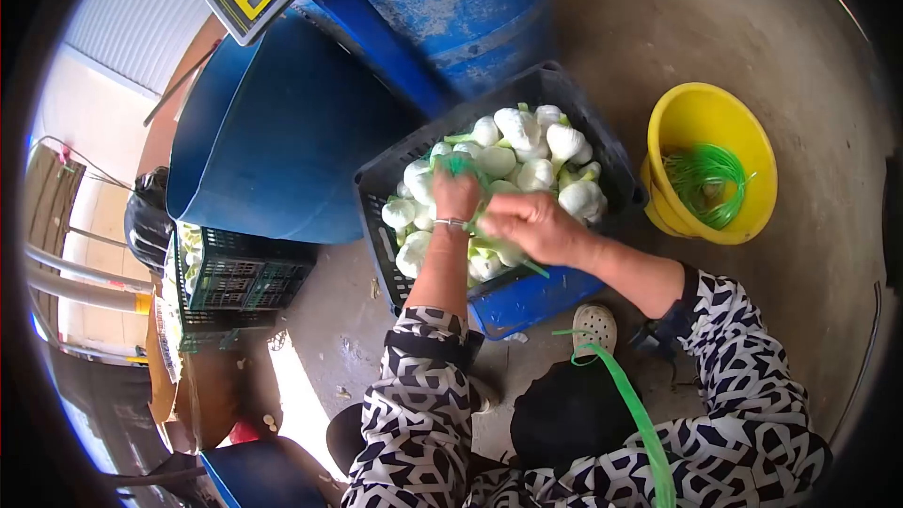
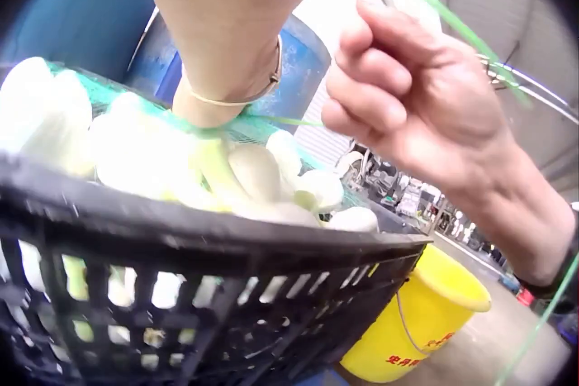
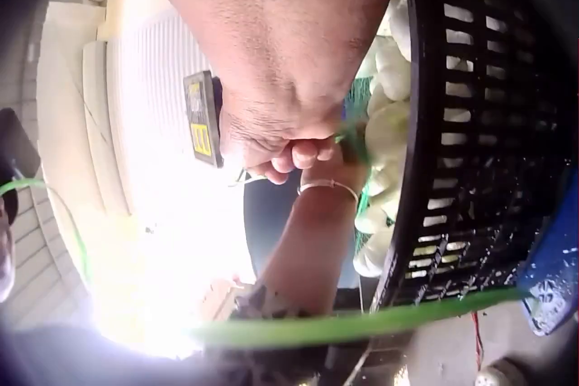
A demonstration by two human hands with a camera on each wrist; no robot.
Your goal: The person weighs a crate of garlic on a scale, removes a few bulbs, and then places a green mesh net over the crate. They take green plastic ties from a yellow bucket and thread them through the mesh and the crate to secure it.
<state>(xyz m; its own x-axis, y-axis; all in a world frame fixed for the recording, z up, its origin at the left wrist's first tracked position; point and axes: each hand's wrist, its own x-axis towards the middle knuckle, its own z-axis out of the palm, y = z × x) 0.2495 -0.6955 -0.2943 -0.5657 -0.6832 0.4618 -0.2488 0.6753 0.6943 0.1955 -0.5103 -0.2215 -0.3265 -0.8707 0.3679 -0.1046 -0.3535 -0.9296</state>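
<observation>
Head view: both fists, left hand (image 1: pixel 458 194) and right hand (image 1: pixel 529 225), pinch green strap (image 1: pixel 460 165), ends hidden.

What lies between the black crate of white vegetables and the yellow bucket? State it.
In the head view, only bare floor separates the black crate from the yellow bucket; nothing rests in that gap.

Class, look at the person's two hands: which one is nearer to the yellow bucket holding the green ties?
Right. The right hand works over the black crate, on the yellow bucket side; the left hand lies farther across the crate.
</observation>
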